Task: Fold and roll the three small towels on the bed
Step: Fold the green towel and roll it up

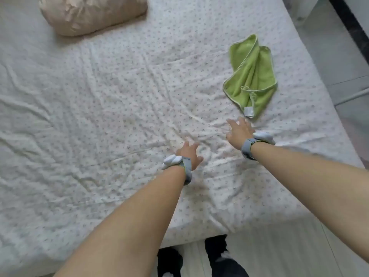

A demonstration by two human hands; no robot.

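One view only here, a wide-angle camera worn on the person's head, standing at the near edge of the bed (99, 96) and looking forward and steeply down across it. Both forearms run up from the bottom of the frame, so the lens sits close above them, with the left hand (189, 154) near the centre and the right hand (238, 132) just right of centre. The green towel (251, 74) falls at the upper right, the pillow (91, 15) cut by the top edge at upper left. Feet and floor show at the bottom centre, floor again along the right edge. The bed's lines bow with the wide lens.
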